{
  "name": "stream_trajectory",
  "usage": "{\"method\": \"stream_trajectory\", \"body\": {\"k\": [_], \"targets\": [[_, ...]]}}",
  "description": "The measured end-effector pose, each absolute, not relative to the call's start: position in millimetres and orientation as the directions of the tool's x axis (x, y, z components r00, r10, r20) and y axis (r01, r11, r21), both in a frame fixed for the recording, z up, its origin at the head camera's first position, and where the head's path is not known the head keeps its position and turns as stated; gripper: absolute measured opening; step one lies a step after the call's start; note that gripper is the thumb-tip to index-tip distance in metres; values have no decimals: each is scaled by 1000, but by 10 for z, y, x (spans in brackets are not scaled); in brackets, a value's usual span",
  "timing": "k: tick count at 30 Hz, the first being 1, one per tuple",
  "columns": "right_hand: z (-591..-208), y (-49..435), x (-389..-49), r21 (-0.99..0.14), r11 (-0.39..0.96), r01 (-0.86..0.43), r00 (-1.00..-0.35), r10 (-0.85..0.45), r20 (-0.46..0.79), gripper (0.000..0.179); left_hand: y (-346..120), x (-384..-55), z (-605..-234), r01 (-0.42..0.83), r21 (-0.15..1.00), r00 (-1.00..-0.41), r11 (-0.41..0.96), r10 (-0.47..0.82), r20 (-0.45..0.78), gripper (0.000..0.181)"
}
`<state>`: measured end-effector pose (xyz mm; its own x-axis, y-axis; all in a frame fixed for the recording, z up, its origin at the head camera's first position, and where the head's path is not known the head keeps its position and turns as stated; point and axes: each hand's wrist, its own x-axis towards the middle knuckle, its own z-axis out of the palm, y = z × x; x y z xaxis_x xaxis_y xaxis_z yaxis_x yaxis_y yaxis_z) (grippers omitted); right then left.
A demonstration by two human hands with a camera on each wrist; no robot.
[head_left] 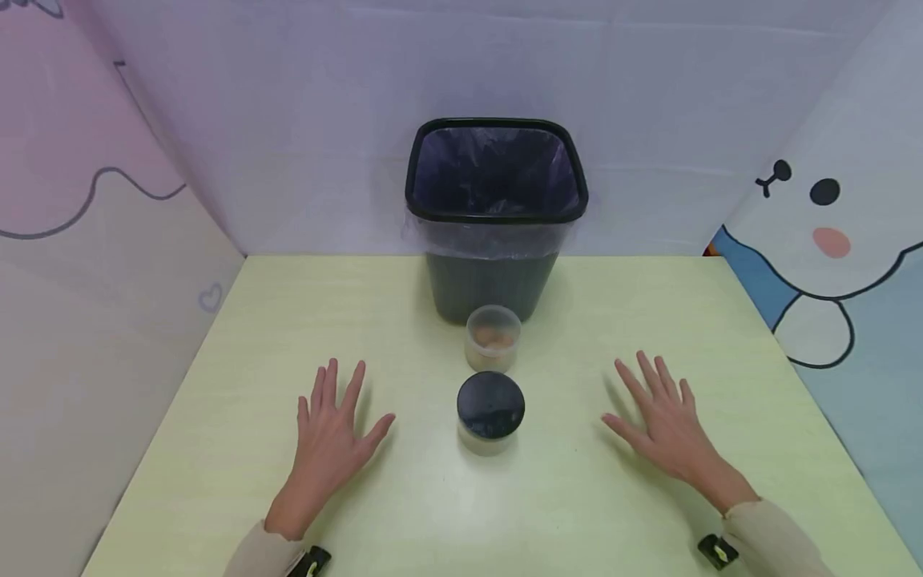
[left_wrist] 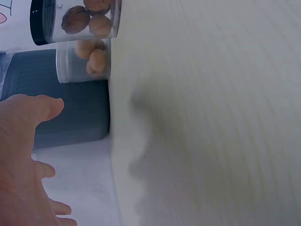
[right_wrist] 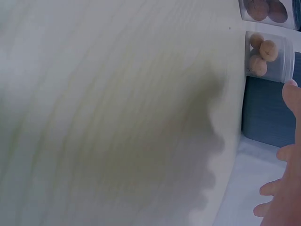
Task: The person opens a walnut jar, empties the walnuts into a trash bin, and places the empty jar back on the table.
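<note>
My left hand (head_left: 328, 449) is held over the table left of the jars, fingers spread and holding nothing. On the other side my right hand (head_left: 667, 429) hovers likewise, palm down with straight fingers. Between them stands a clear jar with a black lid (head_left: 491, 405); the left wrist view shows walnuts (left_wrist: 75, 20) inside it. Just behind it is a lidless clear plastic jar (head_left: 493, 340), with several light brown, round nuts (right_wrist: 268, 50) at its bottom. Both jars stand upright.
A dark square trash bin (head_left: 497, 280) with a clear plastic liner stands at the table's back edge, right behind the lidless jar. The pale yellow table (head_left: 346, 304) is bordered by a white cloth at the back and printed cloths at the sides.
</note>
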<state>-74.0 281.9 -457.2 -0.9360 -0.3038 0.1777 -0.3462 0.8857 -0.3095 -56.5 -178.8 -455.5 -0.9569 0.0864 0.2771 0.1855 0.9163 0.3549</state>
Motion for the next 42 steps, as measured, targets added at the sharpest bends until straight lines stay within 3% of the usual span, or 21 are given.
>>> {"method": "stream_trajectory", "body": {"k": [15, 22, 30, 42], "targets": [[-4575, 2859, -709, -327, 886, -328, -942, -282, 181, 79, -1780, -579, -4555, 183, 371, -956, 910, 77, 283, 85], [-4539, 2823, -698, -512, 793, -329, -944, -272, 184, 80, -1794, -592, -4591, 204, 407, -951, 890, 81, 299, 85], [-4492, 2721, -688, -634, 724, -270, -962, -228, 149, 75, -1829, -684, -4592, 383, 468, -870, 797, 142, 471, 78], [-4385, 2608, -699, -748, 597, -288, -952, -264, 157, 73, -1770, -686, -4543, 269, 744, -957, 611, 83, 278, 68]]}}
